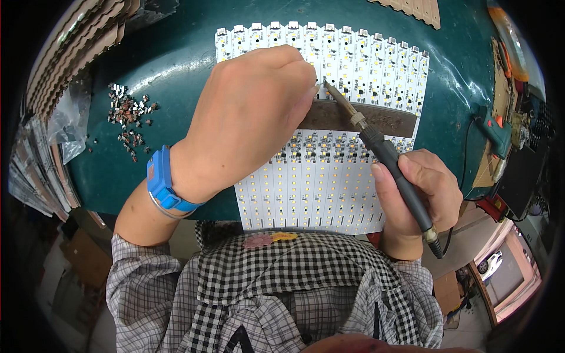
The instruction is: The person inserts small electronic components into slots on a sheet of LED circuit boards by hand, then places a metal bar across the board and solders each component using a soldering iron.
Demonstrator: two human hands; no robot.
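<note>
My right hand (419,194) grips a dark soldering iron (385,156) like a pen, its tip touching the upper part of a white panel of LED strips (353,65) on the green table (170,70). My left hand (247,117), with a blue wristband (162,182), rests over the panel with fingers pinched together right beside the iron's tip; whatever it pinches is too small to see. A dark brown bar (382,120) lies across the panel's middle.
A heap of small metal parts (129,115) lies at the left. Stacked cardboard (70,41) and bagged strips (41,170) line the left edge. Tools and a cable (494,132) crowd the right edge. More cardboard (418,9) lies at the back.
</note>
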